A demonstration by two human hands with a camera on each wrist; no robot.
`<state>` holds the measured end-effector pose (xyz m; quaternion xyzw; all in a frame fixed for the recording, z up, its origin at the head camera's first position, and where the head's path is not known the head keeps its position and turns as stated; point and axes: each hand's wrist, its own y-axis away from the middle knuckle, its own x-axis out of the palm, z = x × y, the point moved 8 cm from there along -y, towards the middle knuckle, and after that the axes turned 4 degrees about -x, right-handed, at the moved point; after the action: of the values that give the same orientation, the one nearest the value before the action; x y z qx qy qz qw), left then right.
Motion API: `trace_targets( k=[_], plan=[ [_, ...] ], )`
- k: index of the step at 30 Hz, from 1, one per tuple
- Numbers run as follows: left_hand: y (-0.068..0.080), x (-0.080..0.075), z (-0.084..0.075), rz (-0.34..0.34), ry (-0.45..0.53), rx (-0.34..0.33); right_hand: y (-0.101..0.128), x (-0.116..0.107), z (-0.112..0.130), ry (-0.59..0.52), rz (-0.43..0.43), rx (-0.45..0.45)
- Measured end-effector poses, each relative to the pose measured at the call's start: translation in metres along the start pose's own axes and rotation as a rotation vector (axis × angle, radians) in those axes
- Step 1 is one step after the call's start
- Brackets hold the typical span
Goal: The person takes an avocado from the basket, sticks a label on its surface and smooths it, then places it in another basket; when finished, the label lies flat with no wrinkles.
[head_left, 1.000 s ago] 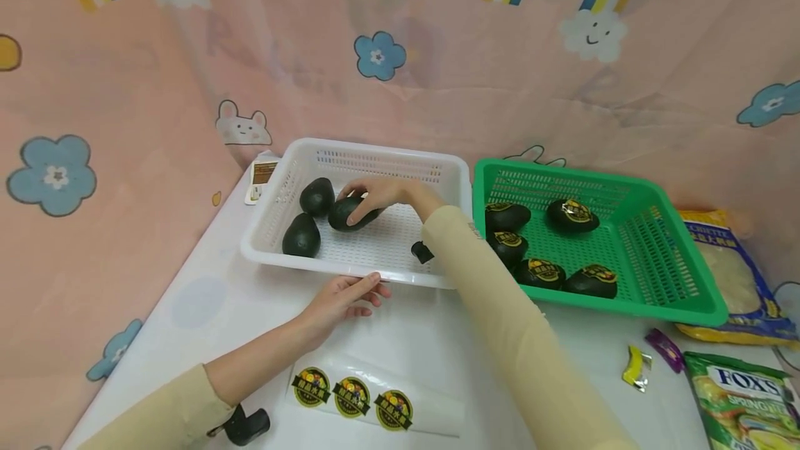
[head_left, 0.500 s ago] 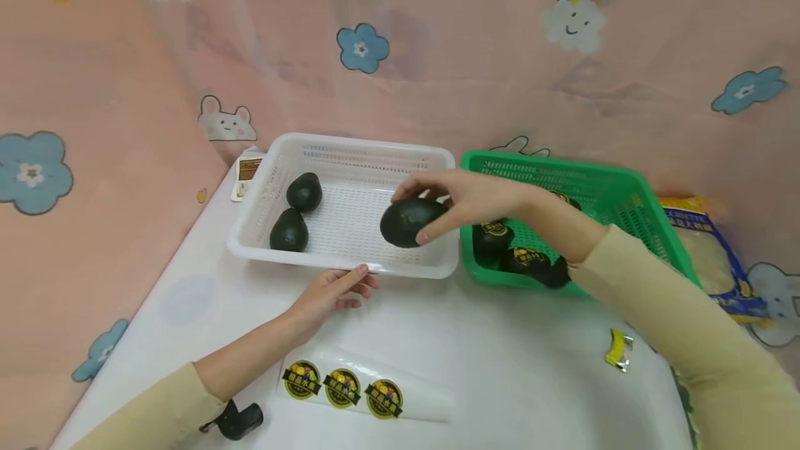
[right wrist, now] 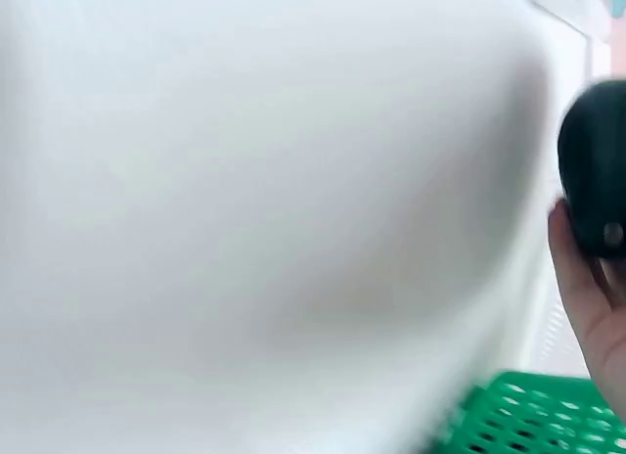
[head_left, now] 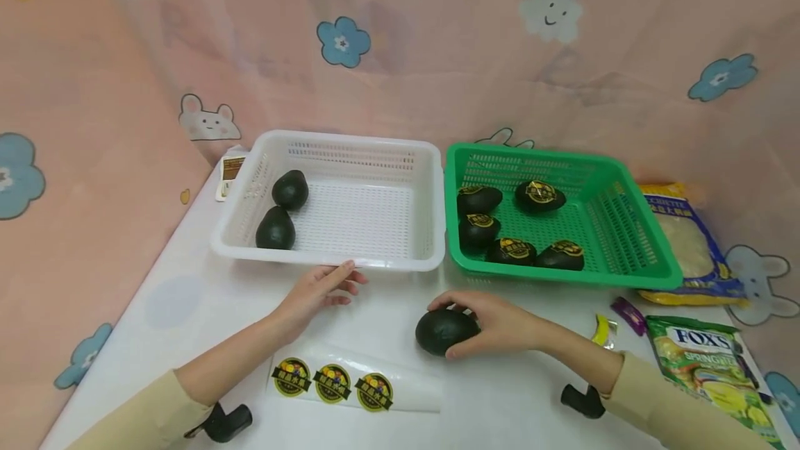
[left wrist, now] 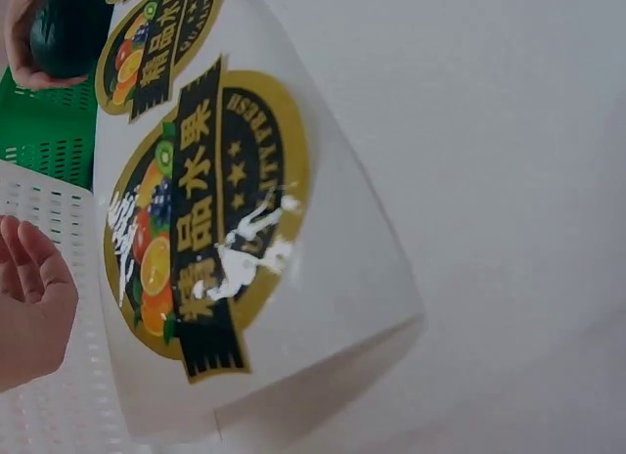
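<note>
The right hand (head_left: 490,325) holds a dark green avocado (head_left: 445,332), thumb on its near side and fingers over its far side, in front of the right front corner of the white basket (head_left: 369,214). The avocado lies on its side; whether its underside meets the tabletop (head_left: 500,405) cannot be told. In the right wrist view it shows at the edge, with no label on the part seen.

The left hand (head_left: 319,295) is at the middle of the white basket's front rim, its thumb tip at the edge and its fingers slightly bent and spread. It carries nothing; how firmly it meets the rim cannot be told.

Two unlabelled avocados (head_left: 276,229) sit close together at the left end inside the white basket. Well in front of the white basket lies a glossy backing sheet (head_left: 415,394) with three round fruit labels (head_left: 332,382) in a row, each crossed by a black band; the left wrist view shows the characters 精品水果 on it.

Just right of the white basket stands a green basket (head_left: 600,228) with five labelled avocados (head_left: 511,251). Farther right of the white basket are a blue-and-yellow bag (head_left: 690,235), a purple packet (head_left: 629,315), a yellow packet (head_left: 603,330) and a green FOXS bag (head_left: 706,367). Behind the white basket hangs a pink printed cloth (head_left: 412,89).
</note>
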<state>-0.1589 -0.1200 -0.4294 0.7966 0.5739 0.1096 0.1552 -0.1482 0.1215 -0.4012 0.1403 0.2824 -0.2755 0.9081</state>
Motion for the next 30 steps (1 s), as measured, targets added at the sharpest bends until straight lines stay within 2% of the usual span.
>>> trace_targets(
  k=[2,6,9,11,12,14,15,22,26,30],
  plan=[
    [0.007,0.009,0.000,0.064,-0.142,0.057,0.000,0.006,-0.008,0.005,-0.047,0.003],
    [0.031,0.037,0.002,0.238,-0.643,0.258,0.000,0.010,-0.015,0.030,-0.082,0.017],
    [0.047,0.054,0.008,0.316,-0.981,0.430,0.001,0.009,-0.017,0.070,-0.074,0.030],
    [0.053,0.061,0.012,0.346,-1.102,0.502,0.001,0.008,-0.017,0.098,-0.071,0.036],
    [0.054,0.063,0.013,0.355,-1.133,0.523,0.001,0.007,-0.017,0.109,-0.074,0.038],
    [0.054,0.064,0.014,0.364,-1.147,0.531,0.001,0.005,-0.016,0.124,-0.085,0.032],
    [0.053,0.064,0.014,0.373,-1.133,0.512,0.001,0.004,-0.015,0.133,-0.091,0.028],
    [0.040,0.063,0.012,0.466,-0.934,0.363,-0.002,-0.001,-0.009,0.227,-0.113,-0.017],
    [0.033,0.064,0.010,0.512,-0.847,0.339,-0.002,-0.004,-0.005,0.265,-0.130,-0.046],
    [0.029,0.065,0.005,0.534,-0.804,0.335,-0.002,-0.008,0.004,0.277,-0.186,-0.104]
  ],
)
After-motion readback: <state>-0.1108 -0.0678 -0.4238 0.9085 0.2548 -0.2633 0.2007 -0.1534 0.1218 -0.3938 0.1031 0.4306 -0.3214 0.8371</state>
